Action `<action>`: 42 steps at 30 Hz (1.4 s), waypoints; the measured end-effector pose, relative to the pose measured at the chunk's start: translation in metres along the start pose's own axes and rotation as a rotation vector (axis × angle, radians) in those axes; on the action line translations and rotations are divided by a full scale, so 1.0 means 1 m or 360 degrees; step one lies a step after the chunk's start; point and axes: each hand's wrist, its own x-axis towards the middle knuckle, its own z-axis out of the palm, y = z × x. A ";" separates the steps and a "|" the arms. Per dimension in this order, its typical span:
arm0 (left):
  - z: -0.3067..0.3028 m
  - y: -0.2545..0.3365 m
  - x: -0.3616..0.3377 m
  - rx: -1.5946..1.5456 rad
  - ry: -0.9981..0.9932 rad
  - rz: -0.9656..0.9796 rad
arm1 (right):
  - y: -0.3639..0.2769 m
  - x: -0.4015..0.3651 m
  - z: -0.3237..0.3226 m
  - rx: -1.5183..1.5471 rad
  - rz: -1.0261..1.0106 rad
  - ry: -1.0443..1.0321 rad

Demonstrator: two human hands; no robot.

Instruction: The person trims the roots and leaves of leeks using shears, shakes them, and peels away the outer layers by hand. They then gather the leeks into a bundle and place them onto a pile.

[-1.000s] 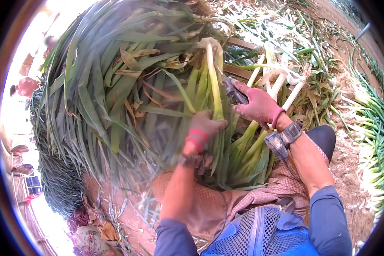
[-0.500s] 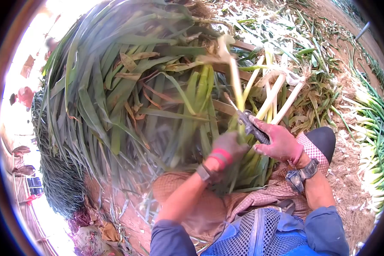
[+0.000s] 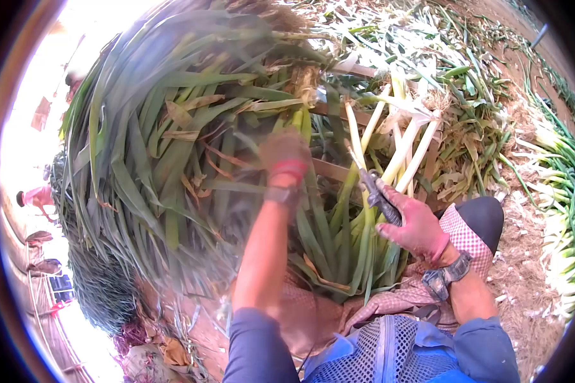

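Note:
My left hand (image 3: pixel 284 153), in a dark glove with a red band at the wrist, is over the big heap of leeks (image 3: pixel 172 147). It is smeared by motion, close to a leek stem (image 3: pixel 305 120), and its fingers cannot be made out. My right hand (image 3: pixel 412 223), in a pinkish stained glove, is closed around a dark-handled knife (image 3: pixel 380 198), its narrow blade pointing up and away. Stripped leeks with pale stems (image 3: pixel 402 153) lie just beyond the knife, their green leaves running down toward my lap.
Trimmed leeks (image 3: pixel 559 249) lie in a row along the right. Cut leaves and peelings (image 3: pixel 396 38) cover the ground ahead. Dry root scraps (image 3: pixel 517 281) are spread beside my knee (image 3: pixel 482 220). Another leek pile (image 3: pixel 102 274) stands at the left. A person in pink (image 3: pixel 39 196) is far left.
My left hand has moved away from the leek beside the knife, up and left to the heap. That leek now lies with the other stripped ones. My right hand keeps the knife, barely shifted.

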 end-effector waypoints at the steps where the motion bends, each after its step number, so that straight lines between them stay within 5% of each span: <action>1: 0.002 0.000 0.008 0.0034 -0.0051 -0.0065 | -0.001 -0.001 0.003 0.0035 -0.0017 -0.0020; 8: -0.011 0.006 0.018 -0.0289 -0.0578 -0.0540 | -0.007 0.010 0.007 0.0047 -0.0028 -0.0171; 11: -0.001 -0.007 -0.006 -0.0354 -0.0531 -0.0499 | -0.007 0.021 0.016 0.0149 -0.0228 -0.0023; 13: 0.004 -0.010 -0.022 -0.0316 -0.0417 -0.0482 | -0.028 0.025 0.010 0.0099 -0.0036 -0.0367; 24: -0.008 -0.008 -0.058 -0.0392 -0.0587 -0.0504 | -0.035 0.028 0.040 -0.0039 -0.0096 -0.0206; 26: -0.009 -0.009 -0.061 -0.0328 -0.0633 -0.0494 | -0.047 0.017 0.031 -0.0026 -0.0028 -0.0437; 37: -0.016 -0.011 -0.069 -0.0359 -0.0730 -0.0405 | -0.049 0.017 0.037 0.0022 -0.0074 -0.0472; 42: -0.013 -0.012 -0.065 -0.0286 -0.0809 -0.0411 | -0.053 0.068 0.032 -0.0061 0.0138 -0.0263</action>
